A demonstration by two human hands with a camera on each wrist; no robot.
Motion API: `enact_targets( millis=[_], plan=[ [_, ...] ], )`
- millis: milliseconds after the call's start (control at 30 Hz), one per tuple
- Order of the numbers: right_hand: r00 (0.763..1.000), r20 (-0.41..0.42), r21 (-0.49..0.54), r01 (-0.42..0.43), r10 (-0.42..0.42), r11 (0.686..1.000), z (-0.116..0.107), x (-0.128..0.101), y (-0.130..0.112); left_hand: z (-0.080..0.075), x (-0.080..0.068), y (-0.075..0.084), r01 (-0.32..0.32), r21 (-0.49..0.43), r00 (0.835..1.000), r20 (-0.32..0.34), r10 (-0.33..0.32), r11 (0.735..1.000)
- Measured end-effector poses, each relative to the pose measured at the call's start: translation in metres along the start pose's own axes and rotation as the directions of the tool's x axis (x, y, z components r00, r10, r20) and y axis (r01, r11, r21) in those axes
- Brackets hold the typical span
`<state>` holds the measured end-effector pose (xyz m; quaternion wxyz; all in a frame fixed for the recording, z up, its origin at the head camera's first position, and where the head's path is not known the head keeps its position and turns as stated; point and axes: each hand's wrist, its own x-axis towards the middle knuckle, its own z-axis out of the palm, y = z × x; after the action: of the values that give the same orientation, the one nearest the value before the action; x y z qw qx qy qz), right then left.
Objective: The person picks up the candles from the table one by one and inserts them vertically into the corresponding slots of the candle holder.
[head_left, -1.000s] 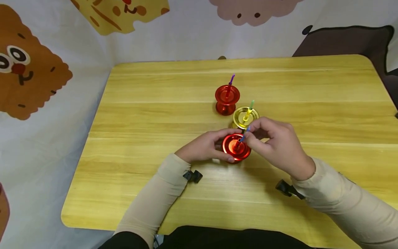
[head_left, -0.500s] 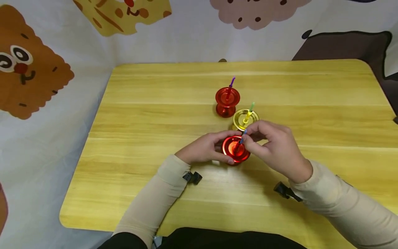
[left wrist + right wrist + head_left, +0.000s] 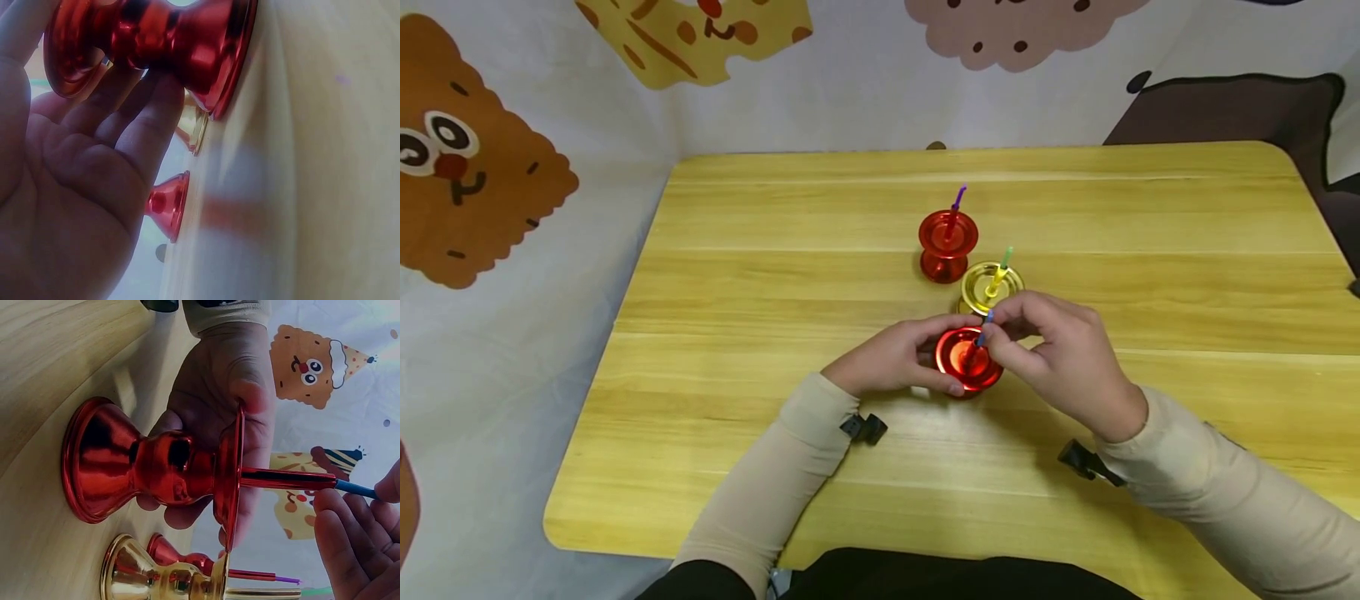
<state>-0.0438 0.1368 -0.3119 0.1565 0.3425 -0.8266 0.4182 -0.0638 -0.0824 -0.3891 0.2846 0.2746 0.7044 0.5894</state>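
My left hand [image 3: 895,354] curls round a shiny red candle holder [image 3: 958,367] standing on the table, its thumb at the near rim. In the right wrist view, a thin red tube [image 3: 287,479] rises from the middle of the holder's dish. A slim blue candle [image 3: 356,489] meets the tube's top end, apparently set in its mouth. Between thumb and fingertips, my right hand [image 3: 1060,358] pinches this candle. Just behind stands a gold candle holder [image 3: 977,290] with a green candle [image 3: 1008,257]. Farther back is another red candle holder [image 3: 943,258] bearing a purple candle [image 3: 959,197].
The wooden table [image 3: 737,417] has rounded corners. Behind it and to the left hangs a pale cloth [image 3: 850,100] printed with cartoon snacks. The gold holder sits close to the fingers of both hands.
My right hand and the blue candle have shifted slightly left over the red holder's tube. My left hand keeps its grip in place. The rest of the view shifted slightly with the head.
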Motion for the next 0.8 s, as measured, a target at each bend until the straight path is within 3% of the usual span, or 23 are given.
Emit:
enact_targets(
  millis=[600,800],
  plan=[
    [0.996,0.087,0.003,0.013,-0.013,1.0,0.007,-0.009,0.005,-0.002,0.0,0.001,-0.002,0.017,1.0,0.01,0.002,1.0],
    [0.995,0.096,0.007,-0.02,0.019,1.0,0.008,-0.012,0.006,-0.002,0.0,0.0,-0.008,0.028,1.0,0.008,0.008,1.0]
  ],
)
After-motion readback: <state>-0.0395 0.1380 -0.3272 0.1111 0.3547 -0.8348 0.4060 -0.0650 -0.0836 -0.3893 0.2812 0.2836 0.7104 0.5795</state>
